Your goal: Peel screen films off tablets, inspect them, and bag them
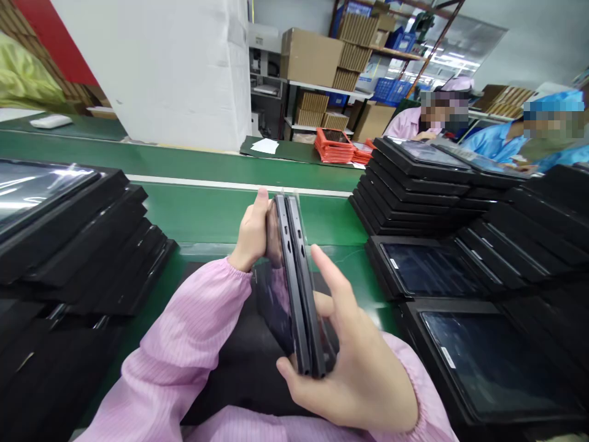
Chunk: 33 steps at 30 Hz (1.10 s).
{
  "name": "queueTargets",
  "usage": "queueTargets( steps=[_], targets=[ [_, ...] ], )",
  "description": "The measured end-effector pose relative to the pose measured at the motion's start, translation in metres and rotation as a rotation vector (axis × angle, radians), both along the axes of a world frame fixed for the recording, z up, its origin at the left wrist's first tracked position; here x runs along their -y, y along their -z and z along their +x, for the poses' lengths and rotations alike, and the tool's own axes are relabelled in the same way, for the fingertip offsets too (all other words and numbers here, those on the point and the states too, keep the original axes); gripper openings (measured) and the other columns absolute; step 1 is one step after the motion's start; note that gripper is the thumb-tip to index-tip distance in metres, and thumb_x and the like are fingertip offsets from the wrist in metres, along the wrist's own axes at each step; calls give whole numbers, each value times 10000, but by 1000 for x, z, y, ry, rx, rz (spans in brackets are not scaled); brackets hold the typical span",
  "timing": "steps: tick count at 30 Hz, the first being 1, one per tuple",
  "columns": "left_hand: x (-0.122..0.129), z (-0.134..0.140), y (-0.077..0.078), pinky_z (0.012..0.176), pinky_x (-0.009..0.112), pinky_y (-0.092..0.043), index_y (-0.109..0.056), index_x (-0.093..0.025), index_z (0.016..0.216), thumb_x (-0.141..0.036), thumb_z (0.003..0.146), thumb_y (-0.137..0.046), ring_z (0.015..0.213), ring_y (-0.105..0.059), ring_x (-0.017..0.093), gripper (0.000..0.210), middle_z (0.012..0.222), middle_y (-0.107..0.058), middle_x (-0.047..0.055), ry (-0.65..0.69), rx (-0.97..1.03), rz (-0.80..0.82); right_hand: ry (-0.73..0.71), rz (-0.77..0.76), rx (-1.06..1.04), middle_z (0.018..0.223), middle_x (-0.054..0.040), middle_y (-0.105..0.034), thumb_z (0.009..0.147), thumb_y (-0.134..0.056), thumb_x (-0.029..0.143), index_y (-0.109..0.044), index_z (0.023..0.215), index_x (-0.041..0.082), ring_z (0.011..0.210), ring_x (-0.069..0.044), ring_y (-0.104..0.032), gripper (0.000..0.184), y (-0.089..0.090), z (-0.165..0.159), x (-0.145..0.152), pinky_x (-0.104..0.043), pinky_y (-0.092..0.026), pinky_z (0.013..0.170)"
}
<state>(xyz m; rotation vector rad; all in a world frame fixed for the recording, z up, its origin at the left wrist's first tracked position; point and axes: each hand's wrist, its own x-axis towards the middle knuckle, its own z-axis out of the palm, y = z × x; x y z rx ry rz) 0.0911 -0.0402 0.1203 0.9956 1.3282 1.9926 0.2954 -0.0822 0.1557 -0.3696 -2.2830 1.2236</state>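
Two dark tablets (297,288) stand on edge side by side in front of me, their port edges facing up, with clear film showing along the sides. My left hand (253,230) grips them at the far end, its thumb upright against the left face. Nearer to me, my right hand (352,344) is wrapped round the near end and the right face, its thumb at the lower left corner and its index finger stretched along the side. Below them lies a black mat or tray (239,350), partly hidden by my arms.
Stacked black trays (78,239) rise at the left, a tablet on top. More tray stacks (414,184) stand at the right, beside trays holding tablets (488,362). Orange-cased items (334,144) lie across the green bench (202,209). Two people (501,132) sit at the far right.
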Motion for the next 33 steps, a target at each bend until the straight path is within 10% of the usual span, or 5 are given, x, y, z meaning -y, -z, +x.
queueTargets(
  steps=[6, 33],
  targets=[
    [-5, -13, 1, 416, 286, -260, -381, -219, 538, -911, 781, -435, 421, -350, 112, 735, 471, -408, -2, -34, -72, 35, -54, 87, 212, 732, 53, -634, 731, -750, 133, 120, 1611, 267, 495, -139, -575, 1245, 1, -8, -20, -279, -433, 452],
    [-13, -12, 29, 588, 293, -303, -428, -205, 677, -540, 1034, -359, 600, -389, 147, 494, 629, -407, -16, 1, -398, 124, -39, 296, 536, 923, -20, -758, 652, -884, 284, -81, 1623, 203, 853, -289, -758, 1262, -18, 19, -48, -352, -597, 716]
  ],
)
